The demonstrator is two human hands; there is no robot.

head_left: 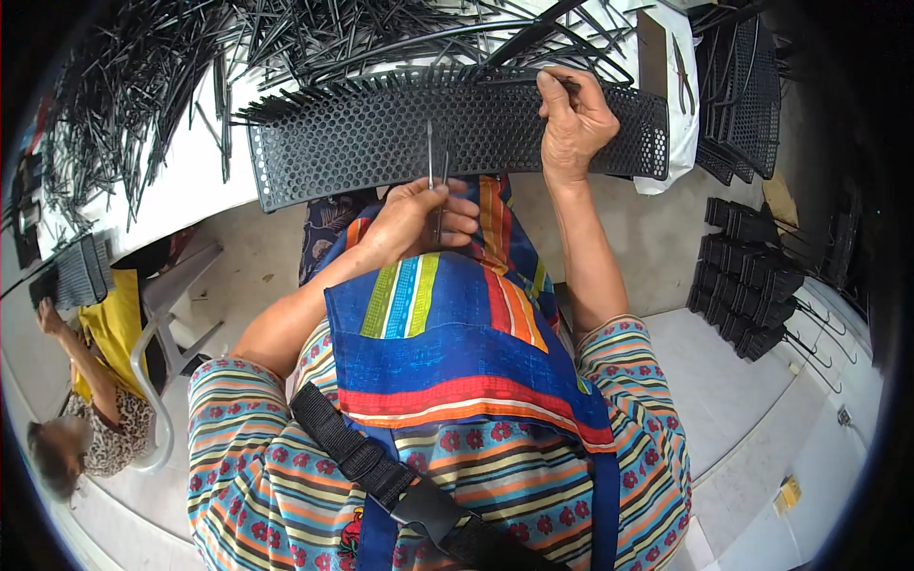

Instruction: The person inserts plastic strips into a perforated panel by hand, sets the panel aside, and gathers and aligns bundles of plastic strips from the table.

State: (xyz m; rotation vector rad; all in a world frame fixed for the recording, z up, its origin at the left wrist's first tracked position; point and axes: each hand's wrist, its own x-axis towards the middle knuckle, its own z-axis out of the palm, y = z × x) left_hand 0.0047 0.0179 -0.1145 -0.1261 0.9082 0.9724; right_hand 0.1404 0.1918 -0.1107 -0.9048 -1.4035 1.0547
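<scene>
The perforated black panel (pixel 362 147), set across the near edge of the worktop (pixel 195 176), looks light, stiff yet springy, and best held by its rim, where the right hand (pixel 577 124) has closed fingers, the left hand (pixel 419 214) gripping a slim tool (pixel 430 157).

A mesh panel (pixel 409 143) is laid crosswise along the near edge of the table (pixel 195 176), with strips (pixel 157 86) heaped behind it and to its left. The right hand (pixel 579 119) is placed over the panel toward its right end; the left hand (pixel 428 214) is placed before its near edge. More panels (pixel 752 95) are stacked farther right, though what bears them cannot be made out. At far left, a co-worker (pixel 105 419) is seated.
</scene>
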